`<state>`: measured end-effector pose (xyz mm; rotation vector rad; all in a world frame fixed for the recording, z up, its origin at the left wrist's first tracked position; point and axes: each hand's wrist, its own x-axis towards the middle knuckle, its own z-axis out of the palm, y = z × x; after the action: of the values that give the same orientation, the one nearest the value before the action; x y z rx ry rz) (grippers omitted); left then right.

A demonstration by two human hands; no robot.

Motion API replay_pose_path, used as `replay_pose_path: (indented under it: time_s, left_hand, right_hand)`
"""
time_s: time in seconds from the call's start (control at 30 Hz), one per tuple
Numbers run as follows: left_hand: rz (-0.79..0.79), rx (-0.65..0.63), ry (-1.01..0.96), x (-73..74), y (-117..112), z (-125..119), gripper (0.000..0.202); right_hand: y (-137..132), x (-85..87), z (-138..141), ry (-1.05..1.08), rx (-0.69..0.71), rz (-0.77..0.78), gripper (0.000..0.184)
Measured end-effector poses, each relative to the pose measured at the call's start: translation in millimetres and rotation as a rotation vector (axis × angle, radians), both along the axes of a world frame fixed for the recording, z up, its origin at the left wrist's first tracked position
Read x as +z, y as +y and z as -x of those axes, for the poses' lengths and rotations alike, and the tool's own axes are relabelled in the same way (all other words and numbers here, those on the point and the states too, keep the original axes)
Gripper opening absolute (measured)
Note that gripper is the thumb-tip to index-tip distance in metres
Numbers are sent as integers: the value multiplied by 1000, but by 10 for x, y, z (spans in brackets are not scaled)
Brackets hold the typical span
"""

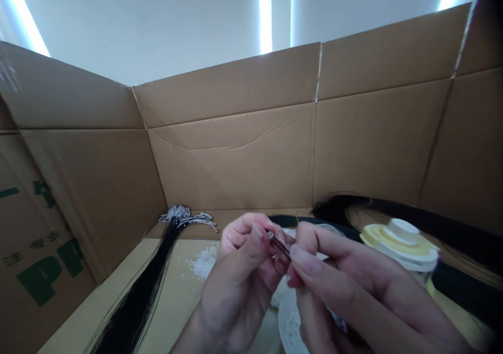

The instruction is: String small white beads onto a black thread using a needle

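Note:
My left hand (pixel 239 275) and my right hand (pixel 346 286) meet at the bottom middle, both closed in a pinch. Between their fingertips runs a thin black strand of hair (pixel 280 246) with a small white bead (pixel 270 234) at its upper end, by my left thumb. A long bundle of black hair strands (pixel 137 296) lies at the left on the table, its far end tipped with white beads (pixel 187 218). Loose white beads (pixel 204 262) lie scattered just left of my left hand.
Cardboard walls (pixel 236 155) surround the work surface on three sides. A jar with a white and yellow lid (pixel 404 244) stands at the right. More black hair (pixel 393 207) lies behind it. A white dish (pixel 288 322) with beads sits under my hands.

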<state>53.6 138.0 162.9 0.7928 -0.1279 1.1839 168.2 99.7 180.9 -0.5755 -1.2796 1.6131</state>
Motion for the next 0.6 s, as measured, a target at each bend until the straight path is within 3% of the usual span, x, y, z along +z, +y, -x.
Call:
replay_pose_path:
  time_s: [0.2,0.6]
  left_hand:
    - [0,23,3,-8,6,1,9]
    - [-20,-21,1,-14,-2,-1,12]
  right_hand:
    - [177,-211,45,140,77,-278,28]
    - [133,-45,18,-4,74,-239,40]
